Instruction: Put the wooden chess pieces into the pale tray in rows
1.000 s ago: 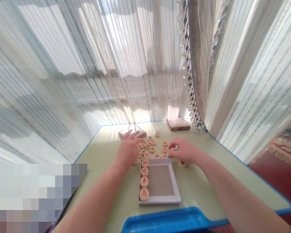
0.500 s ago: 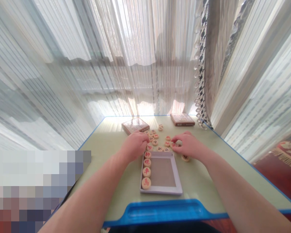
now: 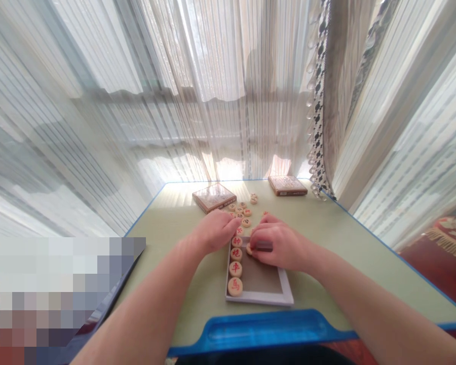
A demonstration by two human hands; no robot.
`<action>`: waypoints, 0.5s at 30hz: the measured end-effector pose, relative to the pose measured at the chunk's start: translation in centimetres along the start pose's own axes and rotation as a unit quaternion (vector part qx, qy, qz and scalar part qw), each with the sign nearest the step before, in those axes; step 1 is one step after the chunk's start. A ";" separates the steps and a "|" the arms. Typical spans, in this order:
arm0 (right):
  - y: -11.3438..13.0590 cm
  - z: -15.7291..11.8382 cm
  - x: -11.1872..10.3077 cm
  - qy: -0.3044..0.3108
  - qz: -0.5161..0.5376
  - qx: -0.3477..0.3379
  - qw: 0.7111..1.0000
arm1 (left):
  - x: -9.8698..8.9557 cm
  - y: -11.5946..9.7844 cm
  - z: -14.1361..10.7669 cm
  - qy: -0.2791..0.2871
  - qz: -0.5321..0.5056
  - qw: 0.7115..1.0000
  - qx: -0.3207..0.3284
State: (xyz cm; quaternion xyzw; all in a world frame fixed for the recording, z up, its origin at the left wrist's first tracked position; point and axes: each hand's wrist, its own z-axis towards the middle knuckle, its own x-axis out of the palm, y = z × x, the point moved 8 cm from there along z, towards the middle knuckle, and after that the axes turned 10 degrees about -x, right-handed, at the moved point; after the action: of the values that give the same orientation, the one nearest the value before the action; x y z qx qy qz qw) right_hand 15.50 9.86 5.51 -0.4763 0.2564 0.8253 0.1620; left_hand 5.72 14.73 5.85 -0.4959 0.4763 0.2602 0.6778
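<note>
A shallow white box point(image 3: 288, 291) lies on the pale green table. Several round wooden pieces with red characters form a column along its left side, among them a front piece point(image 3: 235, 287). Over the box's upper part, my right hand point(image 3: 279, 243) pinches a round piece point(image 3: 250, 249). My left hand point(image 3: 218, 230) is by the box's upper left corner, fingers curled together; whatever they hold, if anything, is hidden. Beyond the hands, loose pieces point(image 3: 246, 222) lie scattered, partly covered by the fingers.
Two flat patterned boxes sit farther back, one at left point(image 3: 214, 196) and one at right point(image 3: 288, 185). A blue tray-like recess point(image 3: 266, 330) runs along the table's near edge. Sheer curtains point(image 3: 213, 116) hang behind the table. The lower left is pixelated.
My right hand has moved left and nearer, from the loose pieces to over the box, with a piece in its fingers. My left hand has shifted slightly right in view.
</note>
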 end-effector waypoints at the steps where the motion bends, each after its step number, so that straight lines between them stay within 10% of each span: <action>1: 0.0 0.0 0.3 0.004 -0.009 -0.004 1.000 | 0.0 0.0 0.0 0.000 0.000 1.000 -0.002; 15: -0.3 0.0 0.6 -0.013 -0.030 -0.010 0.999 | 0.1 -0.1 -0.1 -0.001 0.022 1.000 -0.003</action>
State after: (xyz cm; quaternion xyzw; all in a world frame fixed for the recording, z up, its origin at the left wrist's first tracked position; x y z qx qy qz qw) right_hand 15.33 10.13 4.90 -0.4748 0.2316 0.8286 0.1851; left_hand 5.81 14.57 5.74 -0.4875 0.4854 0.2772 0.6708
